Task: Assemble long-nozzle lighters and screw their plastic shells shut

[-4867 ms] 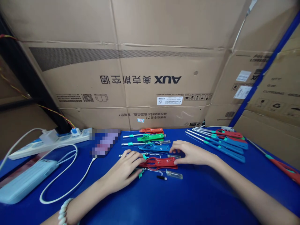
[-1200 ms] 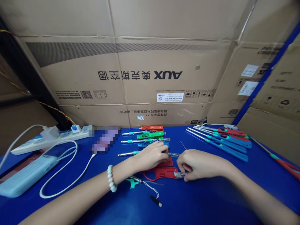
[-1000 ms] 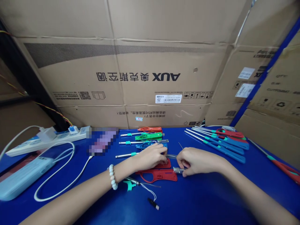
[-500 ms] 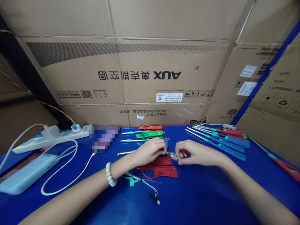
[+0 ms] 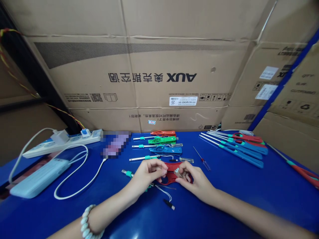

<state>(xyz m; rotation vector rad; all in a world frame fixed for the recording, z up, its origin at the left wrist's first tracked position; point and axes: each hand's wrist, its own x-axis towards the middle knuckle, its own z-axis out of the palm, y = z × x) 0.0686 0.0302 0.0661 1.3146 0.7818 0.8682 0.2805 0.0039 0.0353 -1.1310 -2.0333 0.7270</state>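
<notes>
Two-handed over red shells (image 5: 171,166), pinches clear piece (image 5: 177,172) in right hand (image 5: 195,177). Curls left hand (image 5: 149,173) nearby; cannot tell if gripping.

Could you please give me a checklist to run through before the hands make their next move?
1. Right hand gripping the small clear part: ok, pinched.
2. Left hand holding something: cannot tell, too small or hidden.
3. Red shells fully in view: not ok, partly covered by the hands.
4. Screwdriver clear of both hands: ok.
5. Black wired piece clear of both hands: ok.
</notes>
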